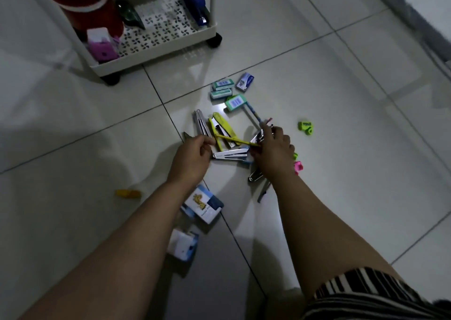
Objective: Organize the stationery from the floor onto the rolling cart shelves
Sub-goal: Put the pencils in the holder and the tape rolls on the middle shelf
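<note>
2 hands work over a pile of stationery on the tiled floor [317,63], just in front of the rolling cart [156,53]. Left hand [192,155] has fingers curled, pinching one end of a thin yellow stick-like item [231,139]; could be a pencil, can't tell for sure. Right hand [274,148] grips the other end of it plus a bundle of pens [255,114] and metal pieces; exact contents of that grip are hidden by the fingers.

Under the hands: a yellow stapler [223,128], lying opened out, and 2 silver staplers [202,126], one flat beneath the yellow item. Just beyond them, 4 small staple boxes [222,92], 3 teal and 1 blue, close together. Green sharpener [305,127] sits apart to the right; a pink sharpener [298,167] and another green one lie right beside the right wrist. Near the left forearm: a giraffe-print card pack [203,203] and a white-blue box [183,245]. Yellow object [128,194] lies well apart to the left.

Cart bottom shelf holds a red canister [90,7], a blue stapler [195,2], a green tape dispenser [129,14] and a pink-white box [102,46].
</note>
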